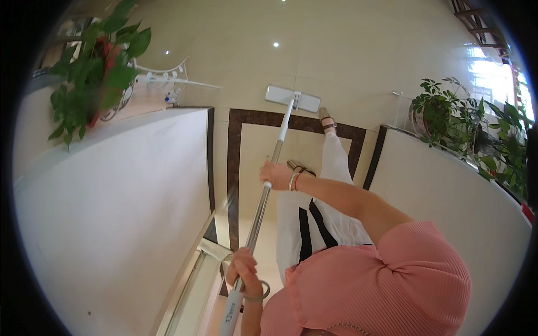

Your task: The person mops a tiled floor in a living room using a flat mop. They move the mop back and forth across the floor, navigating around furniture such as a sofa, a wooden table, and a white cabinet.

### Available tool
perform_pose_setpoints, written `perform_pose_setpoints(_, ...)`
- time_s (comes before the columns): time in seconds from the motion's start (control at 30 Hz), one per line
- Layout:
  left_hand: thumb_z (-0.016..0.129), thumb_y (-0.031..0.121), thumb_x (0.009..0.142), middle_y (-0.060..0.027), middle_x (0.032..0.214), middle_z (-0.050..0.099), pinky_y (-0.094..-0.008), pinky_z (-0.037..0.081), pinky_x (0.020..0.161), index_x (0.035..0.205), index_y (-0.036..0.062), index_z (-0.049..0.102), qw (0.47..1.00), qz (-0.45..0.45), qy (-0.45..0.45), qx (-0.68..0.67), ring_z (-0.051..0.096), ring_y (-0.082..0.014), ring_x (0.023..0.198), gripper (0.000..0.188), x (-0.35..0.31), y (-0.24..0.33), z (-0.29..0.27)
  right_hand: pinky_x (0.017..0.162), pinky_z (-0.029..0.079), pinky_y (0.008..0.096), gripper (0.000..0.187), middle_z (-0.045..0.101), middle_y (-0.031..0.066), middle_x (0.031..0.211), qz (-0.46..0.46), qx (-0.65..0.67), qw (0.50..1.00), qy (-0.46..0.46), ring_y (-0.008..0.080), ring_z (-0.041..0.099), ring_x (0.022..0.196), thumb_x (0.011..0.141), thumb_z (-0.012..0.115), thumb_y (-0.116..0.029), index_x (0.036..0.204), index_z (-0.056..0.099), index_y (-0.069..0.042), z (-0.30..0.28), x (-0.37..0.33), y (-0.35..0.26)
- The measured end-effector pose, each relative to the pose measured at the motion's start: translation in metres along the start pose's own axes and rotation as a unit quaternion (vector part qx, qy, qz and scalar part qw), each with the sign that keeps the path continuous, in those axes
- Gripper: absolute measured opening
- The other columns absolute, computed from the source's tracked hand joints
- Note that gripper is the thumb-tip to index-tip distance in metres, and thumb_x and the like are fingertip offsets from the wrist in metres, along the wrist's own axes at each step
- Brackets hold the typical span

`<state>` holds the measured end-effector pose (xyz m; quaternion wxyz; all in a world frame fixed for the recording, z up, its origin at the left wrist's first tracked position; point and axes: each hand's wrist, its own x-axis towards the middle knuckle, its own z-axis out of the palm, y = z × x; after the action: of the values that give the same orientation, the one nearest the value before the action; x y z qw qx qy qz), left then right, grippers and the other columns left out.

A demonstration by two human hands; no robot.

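A flat mop with a white rectangular head [309,102] rests on the beige tiled floor, its silver and white pole [260,215] slanting back toward me. My right hand [274,175] is closed around the middle of the pole, with a bracelet at the wrist. Lower down, close to my body, my left hand [242,267] wraps the upper end of the pole just by the white grip [231,313]. The mop head lies just beyond a dark brown floor border [258,116], beside the toe of my forward shoe [329,121].
White low walls [123,213] flank me on the left and right [448,224]. A leafy potted plant [95,73] stands on the left wall's top, near a white metal stand [162,75]. More potted plants [443,115] line the right wall. A doorway frame [193,291] is at lower left.
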<state>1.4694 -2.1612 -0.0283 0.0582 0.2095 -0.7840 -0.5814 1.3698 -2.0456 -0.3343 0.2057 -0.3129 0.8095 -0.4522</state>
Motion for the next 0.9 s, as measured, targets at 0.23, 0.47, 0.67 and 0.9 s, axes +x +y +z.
perform_pose_setpoints(0.23, 0.037, 0.008, 0.100, -0.0032, 0.057, 0.036, -0.0411, 0.045, 0.086, 0.068, 0.0087, 0.031, 0.994, -0.079, 0.067, 0.033, 0.037, -0.0135, 0.059, 0.033, -0.056, 0.024, -0.072, 0.070, 0.053, 0.0410, 0.004, 0.063, 0.0023, 0.089, 0.041, 0.079, 0.981, -0.175, 0.0258, 0.057, 0.096, 0.080, 0.063, -0.014, 0.080, 0.066, -0.017, 0.070, -0.015, -0.105)
perform_pose_setpoints(0.47, 0.040, 0.011, 0.098, -0.0026, 0.056, 0.037, -0.0415, 0.046, 0.081, 0.068, 0.0096, 0.034, 0.997, 0.078, -0.009, -0.015, 0.041, -0.0147, 0.057, 0.031, -0.032, 0.032, -0.048, 0.069, 0.053, 0.0420, 0.006, 0.064, 0.0029, 0.085, 0.036, -0.007, 0.956, -0.290, 0.0255, 0.062, 0.091, 0.079, 0.061, -0.017, 0.081, 0.067, -0.017, 0.003, 0.004, -0.098)
perform_pose_setpoints(0.67, 0.043, 0.002, 0.089, -0.0068, 0.057, 0.049, -0.0475, 0.051, 0.081, 0.061, 0.0050, 0.044, 0.993, 0.097, -0.030, -0.066, 0.050, -0.0181, 0.056, 0.028, 0.010, 0.040, 0.044, 0.068, 0.053, 0.0432, 0.006, 0.065, 0.0051, 0.083, 0.029, -0.066, 0.983, -0.168, 0.0262, 0.064, 0.090, 0.080, 0.061, -0.017, 0.080, 0.067, -0.015, -0.095, -0.006, -0.012)
perform_pose_setpoints(0.9, 0.043, 0.004, 0.093, -0.0077, 0.067, 0.054, -0.0464, 0.046, 0.095, 0.065, 0.0038, 0.047, 0.990, 0.041, -0.123, -0.054, 0.056, -0.0191, 0.069, 0.028, 0.045, 0.007, 0.184, 0.074, 0.051, 0.0451, 0.007, 0.063, 0.0016, 0.101, 0.107, -0.170, 0.965, -0.172, 0.0225, 0.056, 0.104, 0.082, 0.065, -0.018, 0.087, 0.069, -0.016, -0.215, -0.028, 0.119)
